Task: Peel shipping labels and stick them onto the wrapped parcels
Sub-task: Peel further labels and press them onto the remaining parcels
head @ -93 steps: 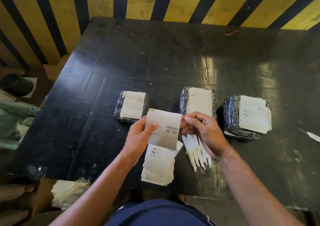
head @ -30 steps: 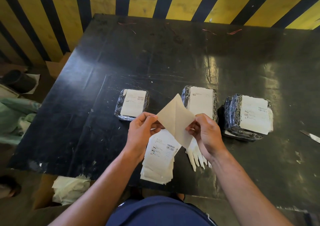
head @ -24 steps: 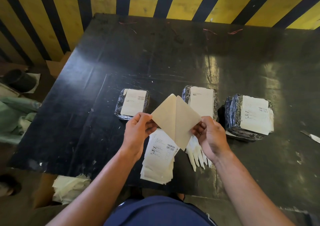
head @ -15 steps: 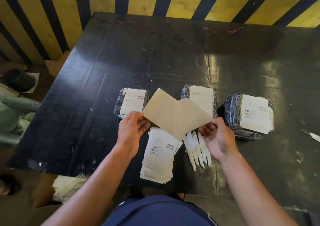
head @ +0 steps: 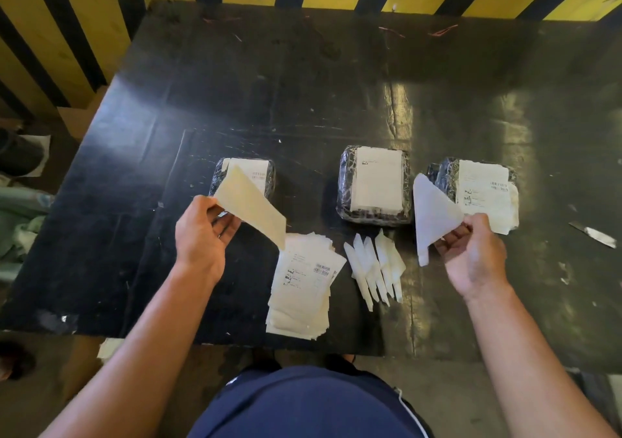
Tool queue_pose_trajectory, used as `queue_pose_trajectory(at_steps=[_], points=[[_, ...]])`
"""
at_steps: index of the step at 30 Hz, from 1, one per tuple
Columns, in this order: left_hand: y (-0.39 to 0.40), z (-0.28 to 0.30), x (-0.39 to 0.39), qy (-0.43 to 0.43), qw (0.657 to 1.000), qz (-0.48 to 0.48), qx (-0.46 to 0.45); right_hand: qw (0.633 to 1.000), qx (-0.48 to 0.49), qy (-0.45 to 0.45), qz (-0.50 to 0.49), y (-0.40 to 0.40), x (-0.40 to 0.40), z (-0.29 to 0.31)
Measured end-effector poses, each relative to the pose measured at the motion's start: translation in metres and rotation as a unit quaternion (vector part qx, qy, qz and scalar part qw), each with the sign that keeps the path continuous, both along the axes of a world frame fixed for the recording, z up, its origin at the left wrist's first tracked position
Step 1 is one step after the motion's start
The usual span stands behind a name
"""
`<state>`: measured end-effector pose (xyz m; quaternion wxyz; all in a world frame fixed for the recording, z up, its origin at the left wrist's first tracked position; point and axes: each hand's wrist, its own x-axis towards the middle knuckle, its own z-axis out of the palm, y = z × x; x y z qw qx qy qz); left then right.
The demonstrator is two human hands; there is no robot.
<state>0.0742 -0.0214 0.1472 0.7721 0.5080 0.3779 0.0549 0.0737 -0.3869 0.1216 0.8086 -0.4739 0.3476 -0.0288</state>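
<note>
Seen from above, a cream sheet is pinched by the left hand over the left wrapped parcel, while a white sheet is pinched between thumb and fingers of the right hand, well apart from the other; which sheet is the label cannot be told. 3 black-wrapped parcels, each already labelled, are lined up on the black table: left, middle and right. A stack of printed labels and several folded backing strips are laid near the table's front edge between the hands.
</note>
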Motion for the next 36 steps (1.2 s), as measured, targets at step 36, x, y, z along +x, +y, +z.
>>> queue_pose_trajectory(at_steps=[36], points=[[-0.062, -0.028, -0.029, 0.082, 0.989, -0.125, 0.016, 0.633, -0.674, -0.255, 0.284, 0.151, -0.055, -0.032]])
